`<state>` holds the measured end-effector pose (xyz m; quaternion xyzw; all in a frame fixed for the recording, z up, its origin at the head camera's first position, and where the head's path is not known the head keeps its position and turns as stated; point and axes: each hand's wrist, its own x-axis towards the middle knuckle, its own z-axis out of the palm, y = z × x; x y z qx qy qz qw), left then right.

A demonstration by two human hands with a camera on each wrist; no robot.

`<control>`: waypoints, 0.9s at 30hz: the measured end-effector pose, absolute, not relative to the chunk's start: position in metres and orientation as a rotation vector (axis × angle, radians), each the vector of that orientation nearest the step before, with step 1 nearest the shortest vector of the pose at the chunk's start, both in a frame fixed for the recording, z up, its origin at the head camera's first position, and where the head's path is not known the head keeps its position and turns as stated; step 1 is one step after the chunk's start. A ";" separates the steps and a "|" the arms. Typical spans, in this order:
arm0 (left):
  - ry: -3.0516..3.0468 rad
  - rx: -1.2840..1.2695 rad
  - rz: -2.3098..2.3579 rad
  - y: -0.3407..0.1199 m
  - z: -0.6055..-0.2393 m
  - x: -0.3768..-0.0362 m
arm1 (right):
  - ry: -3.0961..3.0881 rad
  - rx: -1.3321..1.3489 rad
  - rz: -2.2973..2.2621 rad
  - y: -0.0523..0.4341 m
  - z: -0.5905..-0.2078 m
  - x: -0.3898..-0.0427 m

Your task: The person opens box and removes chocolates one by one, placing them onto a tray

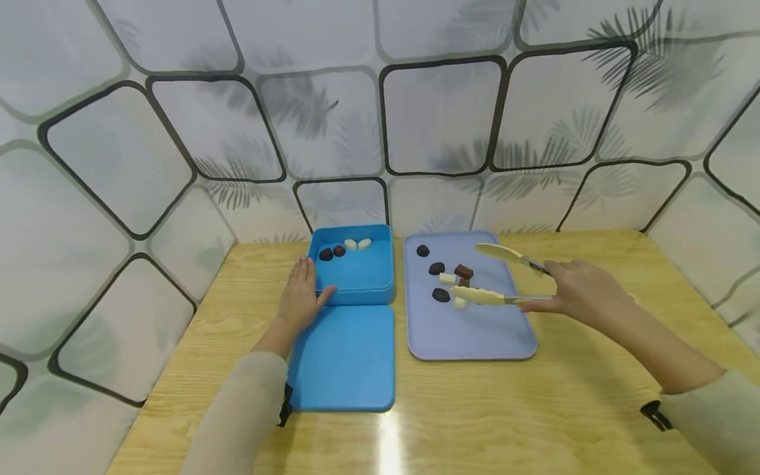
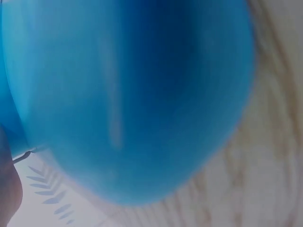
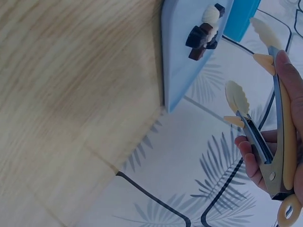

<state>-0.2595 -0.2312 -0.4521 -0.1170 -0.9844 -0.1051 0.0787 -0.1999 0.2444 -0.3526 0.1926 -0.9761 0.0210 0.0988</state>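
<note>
My left hand (image 1: pixel 299 293) rests against the near left corner of a blue box (image 1: pixel 356 295), its fingers straight along the side and the thumb at the front rim. Two dark and two white chocolates (image 1: pixel 357 244) lie inside the box. In my right hand (image 1: pixel 584 290) is a pair of tongs (image 1: pixel 481 296) with cream tips, held spread apart over a lavender tray (image 1: pixel 475 340). Several chocolates sit on that tray: dark ones (image 1: pixel 441 295), brown pieces (image 1: pixel 464 271) and white ones (image 1: pixel 447 278). The right wrist view shows nothing between the tong tips (image 3: pixel 236 98).
A blue lid (image 1: pixel 344 359) lies flat in front of the box, partly under my left forearm. Box and tray stand side by side on a wooden table (image 1: pixel 475 409), near a patterned wall covering (image 1: pixel 439 119) at the back.
</note>
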 end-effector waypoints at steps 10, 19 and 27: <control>-2.973 -0.337 -0.208 -0.231 -0.446 -0.257 | -2.750 0.695 0.048 0.228 -0.338 -0.213; -2.980 -0.346 -0.126 -0.233 -0.445 -0.257 | -2.783 0.692 0.033 0.209 -0.325 -0.223; -2.959 -0.394 -0.114 -0.234 -0.446 -0.254 | -2.850 0.676 0.063 0.186 -0.321 -0.236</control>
